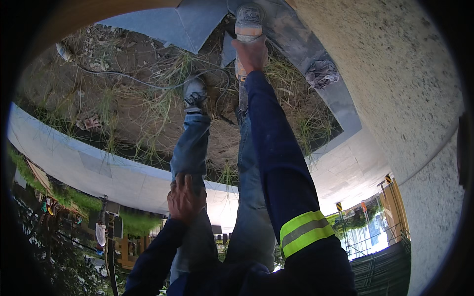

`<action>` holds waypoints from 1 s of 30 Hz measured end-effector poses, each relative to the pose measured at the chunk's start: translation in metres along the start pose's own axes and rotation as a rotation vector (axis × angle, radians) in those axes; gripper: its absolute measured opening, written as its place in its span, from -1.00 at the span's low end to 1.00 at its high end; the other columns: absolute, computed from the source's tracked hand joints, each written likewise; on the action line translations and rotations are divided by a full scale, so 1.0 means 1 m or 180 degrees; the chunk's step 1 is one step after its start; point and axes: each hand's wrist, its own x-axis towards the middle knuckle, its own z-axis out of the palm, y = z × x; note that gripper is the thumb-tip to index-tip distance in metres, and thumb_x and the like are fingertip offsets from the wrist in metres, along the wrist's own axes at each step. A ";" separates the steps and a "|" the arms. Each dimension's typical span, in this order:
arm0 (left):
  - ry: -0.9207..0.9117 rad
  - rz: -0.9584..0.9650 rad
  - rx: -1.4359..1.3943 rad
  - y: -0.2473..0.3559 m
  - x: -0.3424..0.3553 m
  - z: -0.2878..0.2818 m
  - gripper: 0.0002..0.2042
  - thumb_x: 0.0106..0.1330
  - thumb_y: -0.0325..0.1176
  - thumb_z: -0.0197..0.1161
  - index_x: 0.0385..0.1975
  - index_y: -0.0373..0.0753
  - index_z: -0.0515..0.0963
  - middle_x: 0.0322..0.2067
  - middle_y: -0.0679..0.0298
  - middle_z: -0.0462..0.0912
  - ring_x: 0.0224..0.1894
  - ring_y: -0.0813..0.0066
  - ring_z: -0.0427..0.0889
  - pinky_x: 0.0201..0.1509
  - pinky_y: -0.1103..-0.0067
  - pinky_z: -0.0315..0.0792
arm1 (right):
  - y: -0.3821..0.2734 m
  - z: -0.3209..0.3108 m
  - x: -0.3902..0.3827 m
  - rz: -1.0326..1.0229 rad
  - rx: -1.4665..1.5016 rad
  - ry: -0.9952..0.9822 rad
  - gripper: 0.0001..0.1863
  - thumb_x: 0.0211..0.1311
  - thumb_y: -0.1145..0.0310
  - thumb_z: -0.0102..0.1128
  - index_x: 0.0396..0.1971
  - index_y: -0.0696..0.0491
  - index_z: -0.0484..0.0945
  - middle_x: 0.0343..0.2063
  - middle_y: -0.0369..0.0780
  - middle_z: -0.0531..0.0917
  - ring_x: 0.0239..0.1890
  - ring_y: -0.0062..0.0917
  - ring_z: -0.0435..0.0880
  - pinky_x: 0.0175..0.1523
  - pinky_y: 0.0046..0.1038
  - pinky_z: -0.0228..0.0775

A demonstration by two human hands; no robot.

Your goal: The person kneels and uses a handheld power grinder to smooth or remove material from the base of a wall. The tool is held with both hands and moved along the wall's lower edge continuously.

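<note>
My right hand (252,53) is wrapped round a dusty orange and grey power tool, by its shape an angle grinder (248,32). Its wide grey head lies over the grey stone slabs (284,32) at the far edge of the dirt. The tool's rear end points back toward my right leg, and its disc is hidden. Lower down, my left hand (185,200) rests on my left knee, fingers stretched over the jeans and holding nothing. A thin grey cable (143,81) curves across the soil near my left shoe (195,93).
Dry grass and rubble cover the dirt bed (143,111), bordered by a pale stone kerb (98,155). A crumpled cloth (322,74) lies on the slabs at right, beside a large speckled stone wall (395,74). Another angular slab (173,24) juts over the bed's far side.
</note>
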 end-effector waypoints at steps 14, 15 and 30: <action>0.0091 0.0074 0.0048 -0.009 0.003 0.000 -0.47 0.18 -0.15 0.44 0.07 -0.30 0.50 0.10 -0.12 0.55 0.00 -0.28 0.64 -0.05 -0.06 0.58 | 0.004 0.013 -0.010 0.0354 0.0507 0.0100 -0.13 -0.19 0.06 0.54 0.09 0.29 0.43 -0.13 0.14 0.75 -0.07 0.07 0.79 0.10 -0.01 0.61; 0.0053 0.0040 0.0049 -0.009 0.001 -0.001 -0.46 0.16 -0.15 0.44 0.07 -0.31 0.50 0.11 -0.14 0.54 0.01 -0.30 0.64 -0.06 -0.06 0.59 | 0.012 0.011 -0.016 0.0482 0.0548 0.0121 -0.13 -0.19 0.06 0.55 0.10 0.29 0.43 -0.12 0.14 0.75 -0.06 0.06 0.79 0.11 -0.02 0.61; 0.0132 0.0348 0.0244 -0.021 0.001 -0.006 -0.44 0.19 -0.14 0.47 0.12 -0.31 0.52 0.08 -0.12 0.58 -0.03 -0.25 0.66 -0.03 -0.03 0.58 | 0.034 0.002 -0.037 0.0731 0.0423 0.0378 -0.19 -0.19 0.05 0.55 0.06 0.22 0.49 -0.12 0.09 0.78 -0.04 0.03 0.79 0.10 -0.03 0.59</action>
